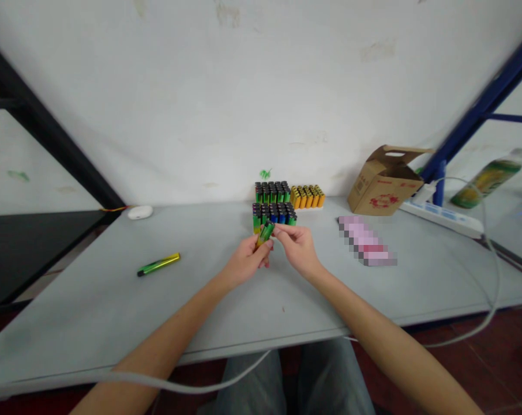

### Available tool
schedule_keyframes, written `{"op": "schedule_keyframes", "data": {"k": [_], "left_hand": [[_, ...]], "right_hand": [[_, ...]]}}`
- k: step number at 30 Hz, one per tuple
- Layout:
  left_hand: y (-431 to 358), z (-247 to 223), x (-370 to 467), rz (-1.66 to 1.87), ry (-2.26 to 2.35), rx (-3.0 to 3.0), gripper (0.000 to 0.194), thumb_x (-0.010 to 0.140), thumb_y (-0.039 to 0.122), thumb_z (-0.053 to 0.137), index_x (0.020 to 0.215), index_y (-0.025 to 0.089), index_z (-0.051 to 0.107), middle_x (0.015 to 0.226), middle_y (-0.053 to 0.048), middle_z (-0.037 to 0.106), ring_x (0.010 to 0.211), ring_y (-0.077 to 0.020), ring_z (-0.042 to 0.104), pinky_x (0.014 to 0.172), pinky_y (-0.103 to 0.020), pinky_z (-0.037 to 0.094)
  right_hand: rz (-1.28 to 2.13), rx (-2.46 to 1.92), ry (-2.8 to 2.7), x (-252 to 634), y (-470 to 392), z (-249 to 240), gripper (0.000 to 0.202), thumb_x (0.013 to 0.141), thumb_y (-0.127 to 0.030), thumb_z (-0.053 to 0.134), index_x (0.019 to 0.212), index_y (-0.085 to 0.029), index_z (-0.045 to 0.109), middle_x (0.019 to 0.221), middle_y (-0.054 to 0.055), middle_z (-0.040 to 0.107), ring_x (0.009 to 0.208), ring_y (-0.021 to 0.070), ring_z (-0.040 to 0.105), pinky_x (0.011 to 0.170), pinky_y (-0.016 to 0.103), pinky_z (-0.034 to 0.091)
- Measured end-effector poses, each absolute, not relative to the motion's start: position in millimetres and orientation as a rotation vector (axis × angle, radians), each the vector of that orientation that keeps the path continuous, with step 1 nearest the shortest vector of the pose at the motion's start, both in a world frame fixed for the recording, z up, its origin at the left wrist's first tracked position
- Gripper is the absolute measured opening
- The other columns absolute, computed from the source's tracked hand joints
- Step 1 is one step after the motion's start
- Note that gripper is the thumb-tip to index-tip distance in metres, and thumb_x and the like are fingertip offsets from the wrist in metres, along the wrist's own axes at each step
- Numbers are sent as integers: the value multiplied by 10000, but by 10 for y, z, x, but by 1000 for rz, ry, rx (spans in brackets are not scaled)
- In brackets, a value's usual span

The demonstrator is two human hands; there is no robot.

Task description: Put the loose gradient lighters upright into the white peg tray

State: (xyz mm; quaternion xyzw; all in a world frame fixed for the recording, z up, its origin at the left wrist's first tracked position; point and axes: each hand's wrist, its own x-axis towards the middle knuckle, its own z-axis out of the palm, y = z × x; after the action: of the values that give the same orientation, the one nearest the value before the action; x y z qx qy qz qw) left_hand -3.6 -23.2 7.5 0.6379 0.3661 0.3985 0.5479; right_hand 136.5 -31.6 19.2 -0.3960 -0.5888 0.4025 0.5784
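lighter (265, 233): green and yellow, tilted, held above the table (113, 311) just in front of the near tray.
left hand (244, 263): closed round the lighter's lower end, thumb on top.
right hand (298, 245): fingertips pinched narrow, at or just beside the lighter's top; cannot tell if they touch it.
trays: near tray (274, 215) of green and blue lighters; behind it a green tray (272, 192) and an orange tray (307, 196).
step: looks like one lighter being handled or checked between both hands.
next move: seems to call for a steady pinch and a short, careful reach towards the near tray.
nearby: loose lighter (158, 264) well apart on the left; box (384, 181), power strip (442, 214).
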Motion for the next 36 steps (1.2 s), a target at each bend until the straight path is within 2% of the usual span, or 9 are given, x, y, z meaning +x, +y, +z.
{"op": "schedule_keyframes", "data": {"k": [4,11,18,22,25,30,32,36], "left_hand": [[-226,27,-16,970,881,1485,384,748,541,615,732,174,501,515,66,440,458,-91,459,500,-254,421],[-241,9,13,946,875,1422,469,709,626,615,693,180,471,544,64,424,443,-79,436,469,-260,425],[-261,34,32,942,833,1395,502,683,648,631,674,178,455,531,72,412,439,-72,431,459,-249,415],[-276,44,14,949,746,1286,491,684,615,663,658,180,435,515,86,377,433,-64,404,478,-246,421],[-293,70,-15,891,616,1154,439,739,539,660,637,179,431,484,101,307,409,-52,339,502,-249,427],[-301,143,-100,710,381,911,308,828,393,589,647,169,481,447,111,201,377,-48,247,556,-254,435],[-298,164,-135,657,335,835,271,845,353,551,656,167,496,447,106,187,376,-55,239,577,-260,438],[-296,172,-165,623,319,767,268,872,310,475,648,163,502,446,95,178,377,-67,234,597,-274,439]], "right_hand": [[930,-938,-1364,1340,-315,184,326,782,-347,524,513,-164,538,543,-20,501,541,104,447,544,228,398],[914,-990,-1327,1277,-367,184,309,770,-326,477,496,-187,445,463,-43,420,450,94,412,445,214,361],[885,-969,-1340,1283,-384,184,299,783,-324,489,522,-190,430,468,-49,422,436,88,424,418,200,363],[944,-899,-1378,1297,-378,193,312,812,-361,506,556,-184,484,472,-48,456,442,95,453,430,207,400],[923,-912,-1359,1304,-374,173,282,815,-361,534,608,-172,565,506,-35,531,458,106,498,430,211,417],[794,-959,-1347,1309,-379,149,229,803,-327,580,803,-144,718,754,40,725,699,174,666,656,272,532],[776,-963,-1354,1306,-390,161,240,803,-327,585,832,-141,733,804,59,743,753,194,689,710,295,545],[725,-979,-1369,1295,-412,190,230,798,-316,591,823,-143,741,820,63,752,762,201,704,723,302,557]]}}
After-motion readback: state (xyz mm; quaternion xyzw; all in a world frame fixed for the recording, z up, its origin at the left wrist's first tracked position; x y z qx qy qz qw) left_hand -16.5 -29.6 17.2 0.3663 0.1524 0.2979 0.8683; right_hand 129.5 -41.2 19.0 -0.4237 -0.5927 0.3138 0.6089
